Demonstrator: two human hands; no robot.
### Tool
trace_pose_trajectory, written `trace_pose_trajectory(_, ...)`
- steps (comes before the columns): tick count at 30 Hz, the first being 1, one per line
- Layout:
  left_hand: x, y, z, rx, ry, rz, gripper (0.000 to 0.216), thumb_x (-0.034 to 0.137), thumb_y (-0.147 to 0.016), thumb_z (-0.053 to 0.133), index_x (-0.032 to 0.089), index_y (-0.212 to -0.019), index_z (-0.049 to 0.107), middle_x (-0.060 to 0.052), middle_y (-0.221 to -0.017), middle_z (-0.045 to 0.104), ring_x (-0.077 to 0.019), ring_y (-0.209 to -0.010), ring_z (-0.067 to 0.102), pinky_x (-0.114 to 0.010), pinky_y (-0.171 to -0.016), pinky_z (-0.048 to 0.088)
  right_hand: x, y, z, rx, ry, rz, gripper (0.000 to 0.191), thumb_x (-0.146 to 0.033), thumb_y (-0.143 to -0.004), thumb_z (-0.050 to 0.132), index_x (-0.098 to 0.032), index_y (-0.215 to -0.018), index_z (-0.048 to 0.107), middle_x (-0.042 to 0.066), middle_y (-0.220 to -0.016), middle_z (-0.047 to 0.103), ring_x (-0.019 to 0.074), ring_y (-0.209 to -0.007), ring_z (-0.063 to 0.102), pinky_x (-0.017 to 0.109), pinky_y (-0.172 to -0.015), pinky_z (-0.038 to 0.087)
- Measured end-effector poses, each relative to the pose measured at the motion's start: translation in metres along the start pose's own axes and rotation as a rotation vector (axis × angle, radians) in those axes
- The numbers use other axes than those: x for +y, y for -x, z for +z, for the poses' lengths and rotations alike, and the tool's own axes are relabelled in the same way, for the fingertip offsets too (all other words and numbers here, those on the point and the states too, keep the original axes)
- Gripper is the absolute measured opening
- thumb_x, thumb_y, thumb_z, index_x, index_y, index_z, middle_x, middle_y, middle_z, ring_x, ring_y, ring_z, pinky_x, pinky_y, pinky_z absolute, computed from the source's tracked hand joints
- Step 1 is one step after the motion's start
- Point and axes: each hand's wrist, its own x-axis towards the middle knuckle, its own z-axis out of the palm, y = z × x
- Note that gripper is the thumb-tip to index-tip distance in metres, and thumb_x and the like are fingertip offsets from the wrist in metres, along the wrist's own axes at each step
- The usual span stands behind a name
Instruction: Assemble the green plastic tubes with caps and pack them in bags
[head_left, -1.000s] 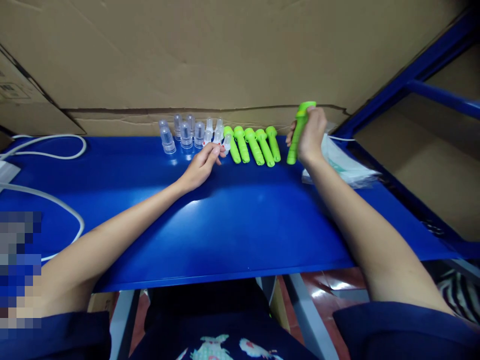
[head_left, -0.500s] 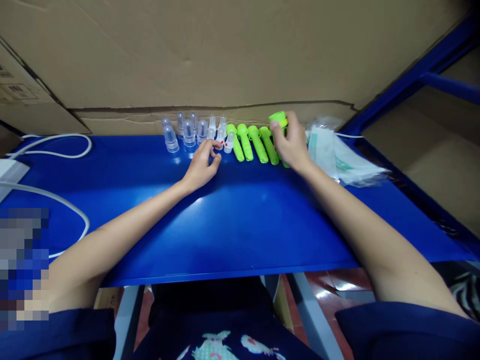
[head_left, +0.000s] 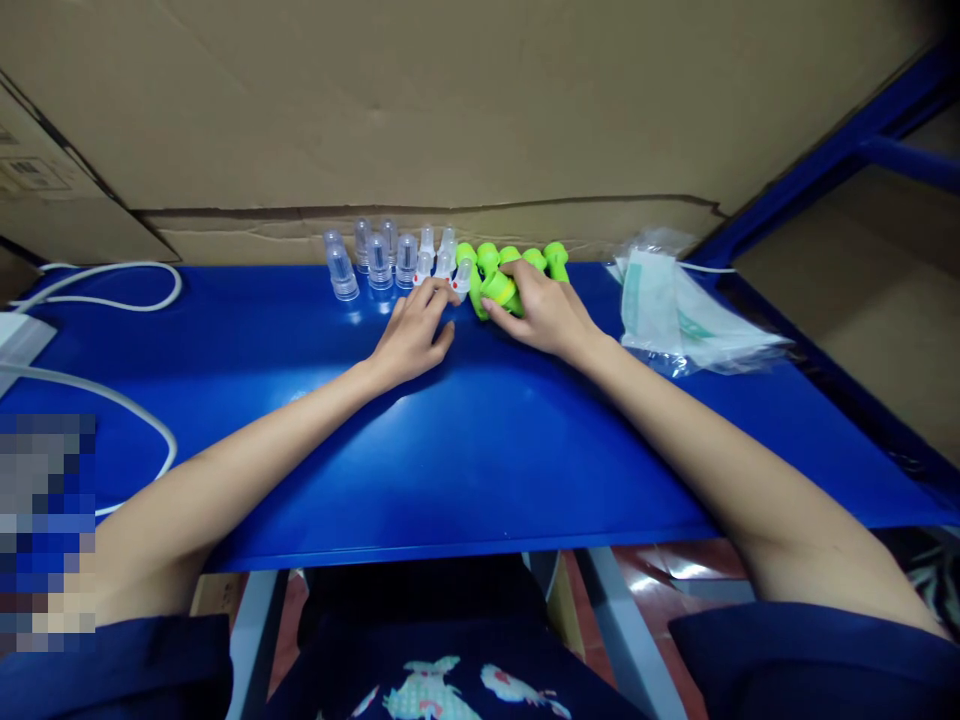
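Observation:
My right hand (head_left: 544,312) is closed round a lime-green flashlight-shaped handle (head_left: 499,292) with a yellow band near its wide end. It is held over a row of similar green handles (head_left: 556,260) lying side by side, and partly hides them. My left hand (head_left: 416,328) has its fingers stretched and its thumb apart. Its fingertips rest at the front of several small clear-topped white pieces (head_left: 445,262) with red spots; whether they press on one cannot be told. Left of these stand several clear plastic cylinders (head_left: 379,264) with domed tops.
A clear plastic bag (head_left: 675,310) with white-and-green packaging lies on the right of the blue table (head_left: 450,460). White cables (head_left: 150,305) and a white box (head_left: 22,340) are at the left. Cardboard (head_left: 420,110) walls the back; a blue metal frame (head_left: 847,150) stands right.
My right hand has moved left and lower with the green handle, from the right end of the row to over its left part. My left hand has shifted slightly right, fingers straighter.

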Motion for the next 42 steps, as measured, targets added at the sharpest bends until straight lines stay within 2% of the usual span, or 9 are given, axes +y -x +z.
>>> trace_pose_trajectory(7,0.006,0.001,-0.004,-0.054,-0.058,-0.043,0.034,0.015,-0.092,0.050,0.017,-0.125,0.056,-0.016,-0.141,0.056,-0.0304,-0.137,0.053,-0.047,-0.108,0.047,-0.010,0.002,0.001,-0.074,0.047,-0.002,0.056,-0.055,-0.097,0.047,-0.009,-0.130,0.051,0.023,-0.116,0.067,0.0391,-0.099,0.068,0.048,-0.079,0.054)
trace_pose_trajectory(11,0.008,0.000,-0.004,-0.091,-0.098,-0.067,0.042,0.018,-0.094,0.050,0.015,-0.136,0.054,-0.018,-0.148,0.052,-0.0319,-0.141,0.049,-0.049,-0.111,0.045,-0.020,0.001,-0.006,-0.138,0.114,0.039,0.055,-0.051,-0.098,0.046,-0.007,-0.130,0.050,0.024,-0.111,0.068,0.0406,-0.098,0.069,0.047,-0.076,0.053)
trace_pose_trajectory(16,0.010,0.000,0.000,-0.162,-0.165,-0.123,0.061,0.026,-0.098,0.051,0.017,-0.157,0.039,-0.021,-0.168,0.031,-0.0400,-0.153,0.032,-0.061,-0.115,0.038,-0.024,-0.001,-0.008,-0.181,0.162,0.078,0.055,-0.050,-0.099,0.046,-0.007,-0.132,0.050,0.023,-0.104,0.070,0.0390,-0.095,0.070,0.044,-0.075,0.052)
trace_pose_trajectory(19,0.011,0.000,0.001,-0.198,-0.198,-0.155,0.069,0.026,-0.097,0.051,0.020,-0.163,0.031,-0.019,-0.175,0.016,-0.0436,-0.155,0.026,-0.064,-0.114,0.037,-0.020,-0.001,-0.006,-0.161,0.147,0.046,0.053,-0.050,-0.100,0.046,-0.008,-0.131,0.051,0.023,-0.108,0.069,0.0381,-0.097,0.069,0.044,-0.076,0.052)
trace_pose_trajectory(21,0.013,0.000,0.001,-0.210,-0.232,-0.148,0.072,0.024,-0.096,0.049,0.020,-0.164,0.028,-0.018,-0.176,0.012,-0.0440,-0.155,0.025,-0.064,-0.113,0.036,-0.017,-0.001,-0.004,-0.128,0.125,0.002,0.051,-0.049,-0.100,0.046,-0.008,-0.130,0.052,0.023,-0.112,0.069,0.0376,-0.099,0.069,0.043,-0.076,0.053)
trace_pose_trajectory(24,0.014,-0.001,-0.002,-0.198,-0.285,-0.091,0.075,0.020,-0.093,0.048,0.018,-0.165,0.027,-0.016,-0.177,0.012,-0.0422,-0.155,0.026,-0.062,-0.114,0.035,-0.017,0.000,-0.004,-0.115,0.100,-0.066,0.049,-0.046,-0.099,0.048,-0.008,-0.130,0.054,0.022,-0.114,0.070,0.0371,-0.098,0.069,0.043,-0.075,0.052)
trace_pose_trajectory(28,0.010,-0.008,-0.006,-0.165,-0.363,-0.001,0.080,0.013,-0.087,0.045,0.019,-0.165,0.027,-0.013,-0.177,0.014,-0.0395,-0.157,0.027,-0.062,-0.118,0.029,-0.026,0.002,-0.006,-0.167,0.114,-0.150,0.046,-0.041,-0.099,0.050,-0.008,-0.130,0.055,0.022,-0.114,0.071,0.0360,-0.098,0.070,0.040,-0.074,0.051)
trace_pose_trajectory(33,0.001,-0.020,-0.007,-0.197,-0.397,0.060,0.085,0.005,-0.080,0.040,0.020,-0.163,0.032,-0.008,-0.177,0.018,-0.0350,-0.159,0.024,-0.062,-0.121,0.025,-0.034,0.002,-0.004,-0.220,0.175,-0.212,0.044,-0.038,-0.099,0.050,-0.006,-0.129,0.056,0.021,-0.110,0.073,0.0336,-0.094,0.072,0.035,-0.065,0.046)
trace_pose_trajectory(42,0.000,-0.023,-0.011,-0.135,-0.354,0.061,0.069,0.013,-0.091,0.039,0.019,-0.160,0.039,-0.016,-0.168,0.039,-0.0358,-0.154,0.033,-0.063,-0.120,0.027,-0.031,0.004,-0.003,-0.204,0.237,-0.231,0.039,-0.039,-0.100,0.048,-0.008,-0.121,0.058,0.019,-0.108,0.074,0.0295,-0.089,0.071,0.032,-0.059,0.038)
